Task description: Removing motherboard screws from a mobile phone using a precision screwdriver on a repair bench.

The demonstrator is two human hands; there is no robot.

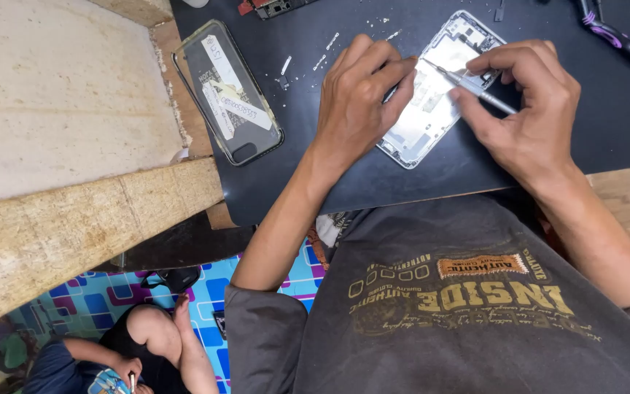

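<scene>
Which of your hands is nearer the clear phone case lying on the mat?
Left. The left hand presses on the opened phone, just right of the clear phone case. The right hand, holding the screwdriver, is on the phone's far side.

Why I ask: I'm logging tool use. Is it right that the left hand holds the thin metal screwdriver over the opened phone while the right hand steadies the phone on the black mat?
Not quite: the hands are swapped. The head view shows the right hand holding the thin metal screwdriver over the opened phone, while the left hand steadies it on the black mat.
</scene>
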